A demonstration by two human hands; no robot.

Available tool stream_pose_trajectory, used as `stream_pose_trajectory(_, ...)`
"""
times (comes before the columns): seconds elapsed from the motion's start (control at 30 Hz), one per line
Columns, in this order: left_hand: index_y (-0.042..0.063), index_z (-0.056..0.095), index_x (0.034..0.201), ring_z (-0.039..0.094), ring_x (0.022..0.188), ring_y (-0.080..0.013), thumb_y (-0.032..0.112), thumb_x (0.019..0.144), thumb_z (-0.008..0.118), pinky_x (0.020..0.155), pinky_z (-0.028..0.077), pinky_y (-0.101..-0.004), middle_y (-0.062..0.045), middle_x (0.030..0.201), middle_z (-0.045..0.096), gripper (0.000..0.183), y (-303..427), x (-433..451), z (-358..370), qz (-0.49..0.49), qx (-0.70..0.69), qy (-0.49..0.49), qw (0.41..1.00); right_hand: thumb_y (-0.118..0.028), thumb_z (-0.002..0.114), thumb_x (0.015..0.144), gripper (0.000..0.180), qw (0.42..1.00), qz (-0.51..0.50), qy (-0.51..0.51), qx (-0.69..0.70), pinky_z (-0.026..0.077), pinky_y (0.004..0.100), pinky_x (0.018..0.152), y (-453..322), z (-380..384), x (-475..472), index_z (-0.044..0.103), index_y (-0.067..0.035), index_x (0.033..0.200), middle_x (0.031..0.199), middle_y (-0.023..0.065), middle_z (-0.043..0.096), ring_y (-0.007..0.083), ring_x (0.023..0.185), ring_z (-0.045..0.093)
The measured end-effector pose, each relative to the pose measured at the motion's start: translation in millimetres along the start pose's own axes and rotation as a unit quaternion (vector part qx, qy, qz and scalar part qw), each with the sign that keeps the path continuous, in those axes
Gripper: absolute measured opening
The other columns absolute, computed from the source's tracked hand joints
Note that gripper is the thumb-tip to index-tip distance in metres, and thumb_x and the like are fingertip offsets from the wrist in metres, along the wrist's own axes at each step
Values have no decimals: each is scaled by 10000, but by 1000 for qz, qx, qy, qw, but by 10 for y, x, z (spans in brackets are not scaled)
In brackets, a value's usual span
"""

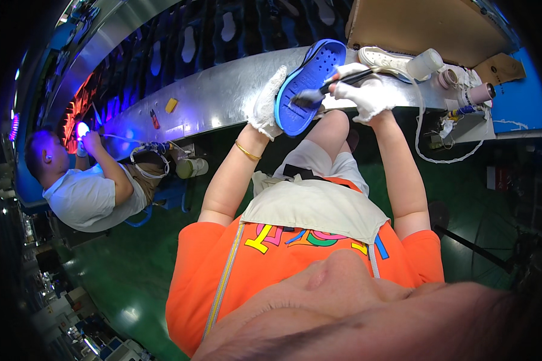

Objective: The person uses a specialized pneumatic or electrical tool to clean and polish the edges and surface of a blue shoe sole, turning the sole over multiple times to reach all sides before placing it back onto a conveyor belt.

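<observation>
My left hand [265, 106], in a white knit glove, grips the edge of a blue foam shoe sole [315, 72] with small holes towards one end. The sole is held up tilted over the front edge of the metal bench. My right hand [366, 98], gloved with bare fingertips showing, holds a brush by its dark handle [353, 78]. The pale, dark-edged bristles [306, 97] touch the sole's inner face. A whitish hose [418, 97] runs from the handle's far end off to the right.
White shoe [384, 58], translucent jar [425, 64], pink cup [475, 94] and cardboard box [429, 22] stand right. Behind the metal bench [198, 97], soles lie on a dark conveyor [207, 34]. Pliers [154, 119] and a yellow block [171, 105] lie left, near a seated co-worker [95, 189].
</observation>
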State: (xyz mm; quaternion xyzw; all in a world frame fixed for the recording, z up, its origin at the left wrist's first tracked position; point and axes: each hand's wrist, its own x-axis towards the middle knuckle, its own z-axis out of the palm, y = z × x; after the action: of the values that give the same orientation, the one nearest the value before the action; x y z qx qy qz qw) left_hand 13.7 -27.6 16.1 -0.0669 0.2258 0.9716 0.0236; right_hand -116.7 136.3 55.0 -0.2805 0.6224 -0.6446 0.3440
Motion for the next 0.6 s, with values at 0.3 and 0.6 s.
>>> stream_pose_trajectory(0.3, -7, 398, 1285, 605, 961, -334, 493, 929, 290, 802, 530, -452, -222, 1177, 533, 623, 69, -49, 16, 67, 9, 45, 997, 26, 672, 713, 183, 992, -112, 57, 3, 490, 252, 735, 65, 6, -197, 581, -21, 865, 843, 67, 620, 120, 774, 602)
stream_pose_trajectory(0.6, 11, 463, 1237, 605, 945, -333, 479, 934, 309, 840, 504, -451, -187, 1130, 573, 579, 101, -37, -96, 108, -4, 72, 992, 69, 652, 605, 205, 864, -415, -40, -284, 489, 281, 626, -74, 306, -336, 587, -56, 754, 744, 64, 607, 213, 692, 614)
